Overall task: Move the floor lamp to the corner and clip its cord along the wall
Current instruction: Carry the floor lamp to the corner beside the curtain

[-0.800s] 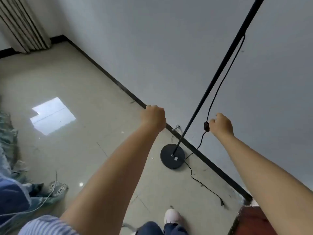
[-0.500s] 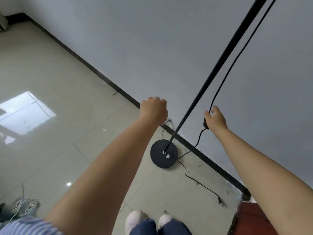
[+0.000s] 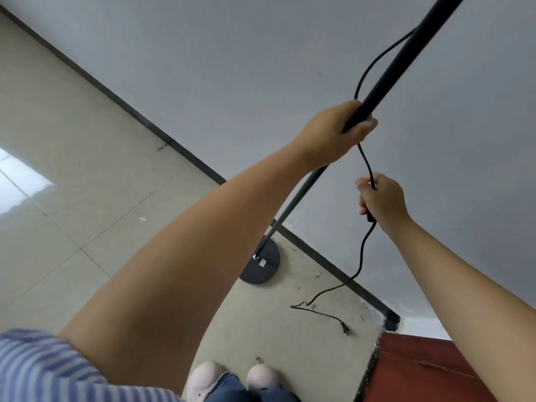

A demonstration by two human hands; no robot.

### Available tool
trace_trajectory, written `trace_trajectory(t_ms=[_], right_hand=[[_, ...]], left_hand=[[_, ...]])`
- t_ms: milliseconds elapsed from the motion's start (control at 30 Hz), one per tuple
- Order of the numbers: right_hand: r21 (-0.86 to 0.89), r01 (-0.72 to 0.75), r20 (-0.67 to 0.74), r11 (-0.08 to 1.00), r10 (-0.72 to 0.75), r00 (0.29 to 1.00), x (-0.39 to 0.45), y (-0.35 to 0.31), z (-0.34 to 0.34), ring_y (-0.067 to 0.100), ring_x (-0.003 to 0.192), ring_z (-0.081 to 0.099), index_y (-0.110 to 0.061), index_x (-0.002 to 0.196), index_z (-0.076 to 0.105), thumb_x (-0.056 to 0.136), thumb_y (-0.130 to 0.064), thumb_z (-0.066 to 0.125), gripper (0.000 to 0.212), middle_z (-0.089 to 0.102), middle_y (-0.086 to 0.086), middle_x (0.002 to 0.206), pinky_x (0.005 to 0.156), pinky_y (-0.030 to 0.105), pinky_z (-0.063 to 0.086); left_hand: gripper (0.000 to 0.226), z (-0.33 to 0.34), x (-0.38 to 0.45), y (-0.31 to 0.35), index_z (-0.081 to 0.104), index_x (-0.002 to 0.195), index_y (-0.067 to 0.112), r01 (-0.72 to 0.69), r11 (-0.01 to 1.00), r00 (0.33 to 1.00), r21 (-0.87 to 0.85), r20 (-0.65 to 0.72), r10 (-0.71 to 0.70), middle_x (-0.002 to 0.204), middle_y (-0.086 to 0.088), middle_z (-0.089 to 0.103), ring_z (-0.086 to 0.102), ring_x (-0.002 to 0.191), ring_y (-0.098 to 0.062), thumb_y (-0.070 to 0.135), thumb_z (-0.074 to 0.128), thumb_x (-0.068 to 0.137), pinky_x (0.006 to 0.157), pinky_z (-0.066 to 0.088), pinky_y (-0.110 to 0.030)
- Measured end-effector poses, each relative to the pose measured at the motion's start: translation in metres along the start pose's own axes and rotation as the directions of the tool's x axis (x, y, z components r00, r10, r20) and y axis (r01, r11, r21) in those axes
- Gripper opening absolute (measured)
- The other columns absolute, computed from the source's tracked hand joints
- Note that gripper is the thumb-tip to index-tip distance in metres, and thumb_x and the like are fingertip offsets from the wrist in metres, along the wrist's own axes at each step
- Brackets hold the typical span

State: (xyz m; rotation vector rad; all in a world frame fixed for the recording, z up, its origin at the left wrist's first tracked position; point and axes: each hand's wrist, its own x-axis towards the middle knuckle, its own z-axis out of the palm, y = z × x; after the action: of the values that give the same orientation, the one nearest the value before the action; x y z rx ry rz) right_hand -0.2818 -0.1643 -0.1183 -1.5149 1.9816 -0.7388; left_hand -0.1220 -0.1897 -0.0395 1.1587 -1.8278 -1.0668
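Lamp pole (image 3: 385, 74) gripped, left hand (image 3: 338, 132); cord (image 3: 366, 158), right hand (image 3: 383, 198).

blue-white striped sleeve (image 3: 34, 369), bare forearms, jeans (image 3: 232, 390), pale pink shoes (image 3: 203, 378).

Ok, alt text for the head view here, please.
The left hand grips the black floor lamp pole while the right hand holds its cord. The round base sits by the wall, plug loose on the tiled floor.
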Motion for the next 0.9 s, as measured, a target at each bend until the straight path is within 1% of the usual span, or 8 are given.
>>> trace_trajectory(t_ms=[67, 167, 333, 533, 633, 733, 800, 900], right_hand=[[-0.008, -0.013, 0.015, 1.000, 0.013, 1.000, -0.003, 0.004, -0.004, 0.015, 0.043, 0.049, -0.017, 0.065, 0.052, 0.088, -0.010, 0.047, 0.025, 0.049, 0.001, 0.051, 0.047, 0.022, 0.041], [0.025, -0.052, 0.052, 0.998, 0.050, 0.997, -0.010, 0.005, -0.010, 0.015, 0.044, 0.049, -0.023, 0.057, 0.050, 0.087, -0.010, 0.048, 0.034, 0.049, 0.001, 0.052, 0.047, 0.023, 0.040], [0.082, -0.057, 0.139, 0.995, 0.045, 0.989, -0.013, -0.021, -0.013, 0.015, 0.043, 0.047, 0.003, 0.082, 0.060, 0.088, -0.015, 0.045, 0.024, 0.046, 0.002, 0.051, 0.045, 0.024, 0.037], [0.092, 0.050, 0.247, 0.995, -0.072, 0.966, -0.018, -0.079, -0.012, 0.006, 0.035, 0.050, -0.013, 0.068, 0.055, 0.086, -0.006, 0.048, 0.021, 0.048, 0.002, 0.051, 0.046, 0.025, 0.040], [0.105, 0.096, 0.318, 0.990, -0.124, 0.940, -0.024, -0.118, -0.013, 0.015, 0.041, 0.049, -0.012, 0.069, 0.059, 0.083, 0.001, 0.045, 0.023, 0.049, 0.003, 0.051, 0.048, 0.026, 0.040], [0.121, 0.171, 0.372, 0.978, -0.204, 0.905, -0.029, -0.169, -0.015, 0.017, 0.043, 0.047, -0.008, 0.074, 0.061, 0.082, 0.001, 0.043, 0.022, 0.049, 0.003, 0.052, 0.051, 0.028, 0.040], [0.150, 0.222, 0.394, 0.964, -0.264, 0.880, -0.032, -0.213, -0.016, 0.018, 0.042, 0.046, -0.012, 0.070, 0.060, 0.082, 0.001, 0.043, 0.024, 0.049, 0.003, 0.052, 0.053, 0.030, 0.040], [0.201, 0.325, 0.378, 0.924, -0.379, 0.845, -0.032, -0.283, -0.014, 0.011, 0.035, 0.047, -0.001, 0.074, 0.063, 0.081, 0.000, 0.043, 0.021, 0.048, 0.002, 0.051, 0.041, 0.019, 0.038]], left_hand=[[0.029, 0.010, 0.006, 0.005, 0.037, 0.070, 0.022, 0.023, 0.999, 0.996, -0.038, -0.082, -0.026, 0.060, 0.002, 0.047, 0.052, 0.060, -0.021, 0.021, 0.045, 0.097, 0.055, 0.040, -0.026], [0.035, 0.008, 0.009, 0.007, 0.029, 0.067, 0.023, 0.087, 0.995, 0.968, -0.051, -0.231, -0.096, 0.053, 0.006, 0.035, 0.033, 0.045, -0.011, 0.024, 0.041, 0.099, 0.042, 0.026, -0.024], [0.022, -0.027, 0.010, 0.013, 0.031, 0.084, 0.010, 0.175, 0.978, 0.873, -0.112, -0.441, -0.207, 0.056, 0.007, 0.034, 0.031, 0.045, -0.008, 0.023, 0.036, 0.101, 0.040, 0.026, -0.021], [0.022, -0.078, -0.008, 0.041, 0.032, 0.087, 0.008, 0.240, 0.965, 0.792, -0.109, -0.552, -0.259, 0.059, 0.006, 0.037, 0.035, 0.048, -0.008, 0.025, 0.034, 0.101, 0.041, 0.030, -0.022], [0.023, -0.114, -0.027, 0.058, 0.032, 0.087, 0.008, 0.287, 0.952, 0.730, -0.110, -0.618, -0.291, 0.059, 0.006, 0.037, 0.035, 0.048, -0.008, 0.026, 0.034, 0.101, 0.041, 0.030, -0.022], [0.023, -0.157, -0.051, 0.076, 0.031, 0.087, 0.008, 0.335, 0.937, 0.644, -0.101, -0.702, -0.306, 0.060, 0.007, 0.037, 0.035, 0.048, -0.006, 0.025, 0.033, 0.101, 0.038, 0.032, -0.018], [0.022, -0.192, -0.070, 0.087, 0.031, 0.088, 0.007, 0.357, 0.930, 0.581, -0.092, -0.758, -0.298, 0.059, 0.006, 0.037, 0.034, 0.048, -0.007, 0.025, 0.032, 0.102, 0.038, 0.033, -0.018], [0.020, -0.248, -0.101, 0.098, 0.033, 0.089, 0.008, 0.377, 0.923, 0.484, -0.079, -0.832, -0.269, 0.059, 0.006, 0.036, 0.034, 0.048, -0.007, 0.024, 0.033, 0.102, 0.036, 0.035, -0.012]])
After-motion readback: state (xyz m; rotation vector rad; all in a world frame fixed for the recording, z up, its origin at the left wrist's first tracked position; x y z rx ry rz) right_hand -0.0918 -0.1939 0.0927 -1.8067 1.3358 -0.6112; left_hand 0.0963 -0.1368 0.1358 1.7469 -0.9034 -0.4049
